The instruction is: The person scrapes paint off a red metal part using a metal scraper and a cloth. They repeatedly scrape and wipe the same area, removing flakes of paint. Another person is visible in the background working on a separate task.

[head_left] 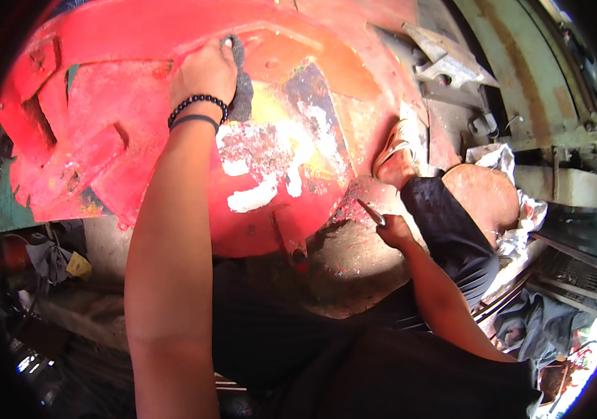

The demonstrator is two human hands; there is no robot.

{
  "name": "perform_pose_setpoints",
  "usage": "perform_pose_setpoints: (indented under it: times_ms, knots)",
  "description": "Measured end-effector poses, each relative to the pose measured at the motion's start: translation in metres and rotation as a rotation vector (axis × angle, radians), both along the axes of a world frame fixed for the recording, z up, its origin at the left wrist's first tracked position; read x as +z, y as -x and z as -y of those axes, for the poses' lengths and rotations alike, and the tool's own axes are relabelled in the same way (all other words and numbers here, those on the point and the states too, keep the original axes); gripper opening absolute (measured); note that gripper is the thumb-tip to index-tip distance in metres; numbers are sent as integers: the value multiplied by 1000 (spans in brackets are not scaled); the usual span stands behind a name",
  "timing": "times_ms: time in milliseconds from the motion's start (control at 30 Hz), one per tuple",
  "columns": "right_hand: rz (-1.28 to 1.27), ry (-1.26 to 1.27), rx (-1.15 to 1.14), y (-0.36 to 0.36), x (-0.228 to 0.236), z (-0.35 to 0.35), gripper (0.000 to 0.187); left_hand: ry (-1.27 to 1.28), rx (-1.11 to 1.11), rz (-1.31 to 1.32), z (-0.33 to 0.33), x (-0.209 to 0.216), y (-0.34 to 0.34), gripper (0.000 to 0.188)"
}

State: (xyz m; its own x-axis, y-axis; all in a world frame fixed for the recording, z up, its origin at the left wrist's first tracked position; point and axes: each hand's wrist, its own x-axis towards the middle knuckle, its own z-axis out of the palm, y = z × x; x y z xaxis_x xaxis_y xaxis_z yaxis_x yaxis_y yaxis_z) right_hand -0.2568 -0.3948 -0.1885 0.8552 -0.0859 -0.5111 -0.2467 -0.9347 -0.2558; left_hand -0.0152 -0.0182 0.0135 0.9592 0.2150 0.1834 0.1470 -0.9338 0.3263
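My left hand [207, 73] is stretched far forward, closed on a dark grey cloth [242, 87] that lies against a large red-painted metal part [131, 98]. Dark bead and band bracelets circle that wrist. Below the cloth, a worn patch [263, 157] on the part shows white, yellow and dark areas through the red. Lower and to the right, my right hand [396, 232] grips a thin, pointed, blade-like tool [371, 211]. Its tip points up and left toward the rounded edge of the red part, apart from the surface; the fingers hide its handle.
My shoed foot [399, 146] rests right of the red part. A round reddish-brown disc [483, 199] lies on crumpled silvery sheet beside my leg. Angled metal pieces [445, 56] and a pale green metal panel [521, 70] stand at upper right. Cloths [54, 258] hang at left.
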Motion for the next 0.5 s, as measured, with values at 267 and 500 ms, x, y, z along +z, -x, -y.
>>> perform_pose_setpoints:
  times_ms: [267, 500]
  knots:
    - [407, -411, -5, -37, 41, -32, 15, 9, -2, -9, 2, 0, 4, 39]
    - [41, -188, -111, -11, 11, -20, 23, 27, -10, -31, 3, 2, 1, 41]
